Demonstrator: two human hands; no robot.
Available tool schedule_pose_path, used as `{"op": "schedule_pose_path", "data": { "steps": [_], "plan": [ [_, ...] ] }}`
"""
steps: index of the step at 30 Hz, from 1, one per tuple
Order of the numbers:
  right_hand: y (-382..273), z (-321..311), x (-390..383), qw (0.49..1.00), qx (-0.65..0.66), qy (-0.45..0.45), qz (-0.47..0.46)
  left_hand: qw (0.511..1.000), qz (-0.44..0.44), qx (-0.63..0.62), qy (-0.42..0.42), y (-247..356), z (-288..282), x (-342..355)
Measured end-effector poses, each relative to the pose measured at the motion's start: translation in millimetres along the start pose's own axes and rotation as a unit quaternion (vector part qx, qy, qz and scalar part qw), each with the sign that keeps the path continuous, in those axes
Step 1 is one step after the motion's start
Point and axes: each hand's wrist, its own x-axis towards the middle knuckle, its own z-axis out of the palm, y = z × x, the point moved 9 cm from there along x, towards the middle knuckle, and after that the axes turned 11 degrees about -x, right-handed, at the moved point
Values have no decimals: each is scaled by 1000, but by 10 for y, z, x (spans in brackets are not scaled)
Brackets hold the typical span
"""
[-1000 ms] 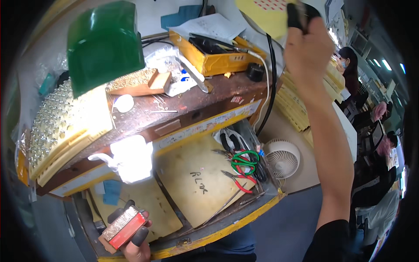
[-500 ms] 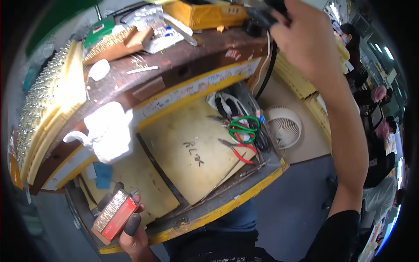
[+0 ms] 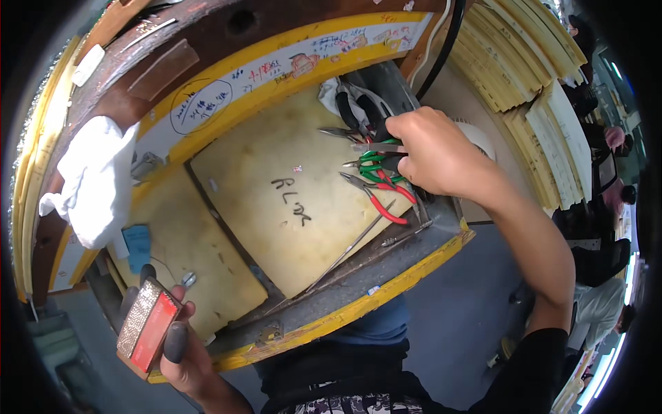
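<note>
Low on the left, my left hand (image 3: 181, 352) is closed around a small brown block (image 3: 148, 324) with a glittering silver-gold strip and a red face. Dark covers sit on its fingertips. My right hand (image 3: 431, 153) is closed over the right end of an open drawer. From its grip a flat grey metal tool (image 3: 376, 147) points left; its exact kind is hidden by the fingers. Just below it lie green-handled pliers (image 3: 372, 165) and red-handled pliers (image 3: 383, 200). Black-handled pliers (image 3: 358, 110) rest behind, beside a white cloth.
The drawer's yellow front edge (image 3: 358, 303) runs before my body. A white cloth bundle (image 3: 96, 179) hangs at the bench edge on the left. Stacked yellowish boards (image 3: 524, 55) stand at right, partly hiding nothing of the drawer. Other people sit farther right.
My right hand has come down from the bench top to the pliers in the drawer. The view has tilted downward. My left hand still holds the block.
</note>
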Motion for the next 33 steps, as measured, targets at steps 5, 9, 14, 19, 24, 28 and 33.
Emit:
{"op": "schedule_pose_path", "data": {
  "steps": [5, 9, 14, 19, 24, 28, 33],
  "plan": [
    [-311, 6, -248, 997, 44, -44, -55, 1000, -10, -9, -6, 4, 23, -9],
    [-515, 54, -438, 988, 126, -33, -86, 1000, -25, -9, -13, -45, 3, 13],
    [-618, 205, -409, 945, 321, 1, -70, 997, -26, -15, -66, -21, -86, 38],
    [-863, 414, -351, 882, 464, 72, -29, 998, -6, -3, -56, -57, -87, 53],
    [-1223, 497, -313, 853, 517, 62, -28, 989, -64, -90, -103, -81, -240, 43],
    [-1266, 290, -432, 926, 336, 153, -81, 990, -63, -98, -84, -92, -306, 64],
    [-338, 124, -426, 968, 128, 213, -26, 991, -68, -93, -75, -58, -319, 42]
  ]
}}
